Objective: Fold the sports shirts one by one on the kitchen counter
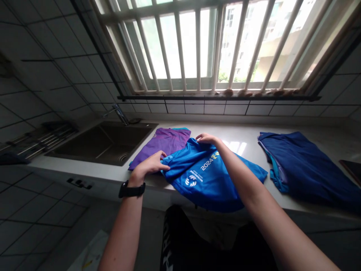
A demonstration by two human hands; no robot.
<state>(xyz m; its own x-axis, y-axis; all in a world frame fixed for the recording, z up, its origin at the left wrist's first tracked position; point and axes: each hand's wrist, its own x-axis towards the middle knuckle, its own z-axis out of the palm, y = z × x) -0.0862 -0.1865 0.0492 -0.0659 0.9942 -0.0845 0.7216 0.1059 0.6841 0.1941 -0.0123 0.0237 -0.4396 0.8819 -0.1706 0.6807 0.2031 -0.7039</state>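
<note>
A bright blue shirt with white "2024" print lies across the white counter, its lower part hanging over the front edge. My left hand, with a black watch on the wrist, pinches the shirt's near left edge. My right hand grips the shirt's far top edge, fingers closed on the cloth. A folded purple shirt lies just to the left, partly under the blue one.
A dark sink with a tap is set in the counter at left, a rack of utensils beyond it. A pile of dark blue clothes lies at right. A barred window is behind.
</note>
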